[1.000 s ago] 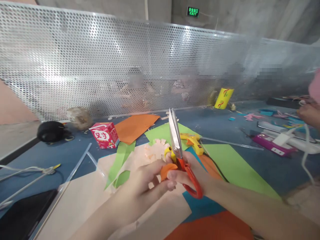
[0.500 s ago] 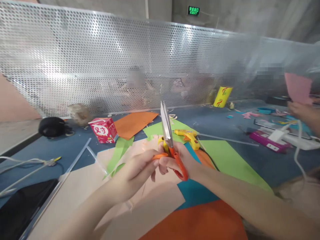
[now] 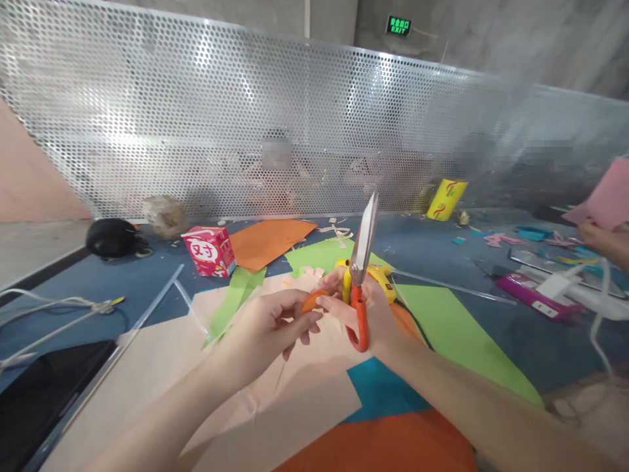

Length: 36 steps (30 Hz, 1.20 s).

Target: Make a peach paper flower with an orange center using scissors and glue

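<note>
My right hand point(image 3: 376, 314) is closed around a pair of scissors point(image 3: 362, 252) with red and yellow handles, the blades pointing up and closed together. My left hand point(image 3: 268, 324) pinches a small orange paper piece point(image 3: 312, 301), and the right fingertips touch its other edge. Both hands are above pale pink paper sheets point(image 3: 304, 413). Behind the right hand lies a yellow glue gun point(image 3: 381, 274), partly hidden by it. Blue paper point(image 3: 383, 390) and orange-red paper point(image 3: 393, 442) lie under the right forearm.
A red carton point(image 3: 209, 252), a black round object point(image 3: 112, 237) and a yellow cylinder point(image 3: 446, 199) stand toward the perforated panel point(image 3: 236, 111). At left are a black tablet-like slab point(image 3: 54, 387) and clear sticks point(image 3: 152, 305). A purple power strip point(image 3: 538, 295) lies right, near another person's hand point(image 3: 602, 239).
The scissors have swung to the right, tips leaning rightward. The two hands still meet at the orange paper piece. The whole view has shifted slightly; the other person's pink paper has moved.
</note>
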Available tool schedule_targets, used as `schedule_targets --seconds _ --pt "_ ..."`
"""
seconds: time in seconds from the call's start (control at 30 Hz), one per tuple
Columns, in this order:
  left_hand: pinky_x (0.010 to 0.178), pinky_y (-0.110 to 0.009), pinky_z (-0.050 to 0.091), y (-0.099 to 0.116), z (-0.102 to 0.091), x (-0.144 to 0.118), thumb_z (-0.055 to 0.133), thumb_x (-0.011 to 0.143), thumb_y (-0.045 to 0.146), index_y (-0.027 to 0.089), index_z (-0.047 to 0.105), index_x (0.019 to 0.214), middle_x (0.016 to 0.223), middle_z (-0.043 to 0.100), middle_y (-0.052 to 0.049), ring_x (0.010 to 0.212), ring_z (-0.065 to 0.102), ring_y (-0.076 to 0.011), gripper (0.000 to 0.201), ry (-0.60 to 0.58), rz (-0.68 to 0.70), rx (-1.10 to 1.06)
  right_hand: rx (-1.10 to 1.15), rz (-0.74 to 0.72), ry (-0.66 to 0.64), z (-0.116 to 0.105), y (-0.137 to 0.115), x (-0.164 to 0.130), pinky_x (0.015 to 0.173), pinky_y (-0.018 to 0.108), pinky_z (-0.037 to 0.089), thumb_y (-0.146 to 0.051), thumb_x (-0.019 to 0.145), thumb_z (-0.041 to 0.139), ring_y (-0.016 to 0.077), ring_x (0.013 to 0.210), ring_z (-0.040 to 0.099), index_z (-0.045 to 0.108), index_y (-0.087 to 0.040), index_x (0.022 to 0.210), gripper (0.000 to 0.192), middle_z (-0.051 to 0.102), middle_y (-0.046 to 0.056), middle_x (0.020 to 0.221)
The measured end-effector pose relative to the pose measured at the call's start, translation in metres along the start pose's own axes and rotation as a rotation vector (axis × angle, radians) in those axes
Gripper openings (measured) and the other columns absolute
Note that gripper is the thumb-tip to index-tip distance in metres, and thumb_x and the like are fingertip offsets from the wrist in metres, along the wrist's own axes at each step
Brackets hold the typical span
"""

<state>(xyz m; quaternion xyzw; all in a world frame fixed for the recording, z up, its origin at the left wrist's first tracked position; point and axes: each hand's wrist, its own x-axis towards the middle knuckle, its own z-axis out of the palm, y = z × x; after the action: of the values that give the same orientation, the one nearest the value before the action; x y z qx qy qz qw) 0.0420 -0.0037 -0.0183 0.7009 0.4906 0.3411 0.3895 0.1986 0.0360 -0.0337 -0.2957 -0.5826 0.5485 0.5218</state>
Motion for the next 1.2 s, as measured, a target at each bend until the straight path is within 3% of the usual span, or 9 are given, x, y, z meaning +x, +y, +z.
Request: schedule_targets --seconds 0.23,0.43,0.67,0.83,1.0,1.2 --pt "0.038 -0.016 0.047 0.005 0.005 -0.002 0.054 0.082 0.035 0.018 0.065 0.071 0.062 0.061 0.002 0.043 0.051 -0.0063 0.024 0.036 -0.04 -0.125 0.004 -0.017 0.057 0.001 -0.002 -0.001 0.056 0.025 0.049 -0.022 0.055 0.075 0.0113 0.059 0.057 0.052 -0.021 0.069 0.026 0.059 -0.003 0.069" --pt "0.04 -0.013 0.051 0.016 0.006 -0.005 0.061 0.077 0.026 0.02 0.071 0.069 0.064 0.069 0.002 0.039 0.055 -0.005 0.014 0.061 -0.083 -0.278 -0.004 -0.091 0.017 -0.001 -0.002 -0.004 0.056 0.024 0.049 -0.018 0.059 0.073 0.0104 0.059 0.056 0.053 -0.022 0.073 0.025 0.057 -0.004 0.068" --pt "0.045 -0.013 0.053 0.016 0.002 -0.003 0.059 0.08 0.027 0.028 0.075 0.08 0.076 0.075 0.002 0.044 0.062 -0.0063 0.016 -0.019 -0.15 -0.37 -0.084 -0.087 0.012 -0.002 -0.008 -0.007 0.06 0.025 0.052 -0.021 0.062 0.074 0.0115 0.064 0.06 0.049 -0.023 0.071 0.026 0.056 -0.004 0.068" --pt "0.043 -0.012 0.053 0.016 0.003 -0.002 0.06 0.079 0.025 0.028 0.075 0.076 0.075 0.074 0.003 0.04 0.06 -0.0056 0.016 0.018 -0.063 -0.342 0.036 -0.092 -0.016 -0.003 -0.003 -0.009 0.06 0.026 0.052 -0.025 0.068 0.071 0.0113 0.063 0.057 0.05 -0.025 0.073 0.022 0.054 -0.004 0.068" --pt "0.036 -0.013 0.05 0.021 0.004 -0.004 0.06 0.073 0.017 0.024 0.075 0.068 0.066 0.073 0.002 0.038 0.059 -0.0077 0.017 0.065 -0.037 -0.303 -0.011 -0.112 -0.021 -0.007 -0.001 -0.011 0.058 0.028 0.05 -0.027 0.068 0.073 0.0131 0.061 0.053 0.048 -0.026 0.073 0.025 0.05 -0.004 0.066" --pt "0.037 -0.017 0.053 0.021 0.007 -0.008 0.059 0.073 0.021 0.022 0.074 0.067 0.065 0.073 0.001 0.04 0.059 -0.0091 0.016 0.09 -0.001 -0.265 0.001 -0.084 -0.015 -0.007 -0.002 -0.012 0.058 0.026 0.047 -0.027 0.068 0.073 0.0117 0.061 0.051 0.046 -0.026 0.073 0.027 0.05 -0.004 0.066"
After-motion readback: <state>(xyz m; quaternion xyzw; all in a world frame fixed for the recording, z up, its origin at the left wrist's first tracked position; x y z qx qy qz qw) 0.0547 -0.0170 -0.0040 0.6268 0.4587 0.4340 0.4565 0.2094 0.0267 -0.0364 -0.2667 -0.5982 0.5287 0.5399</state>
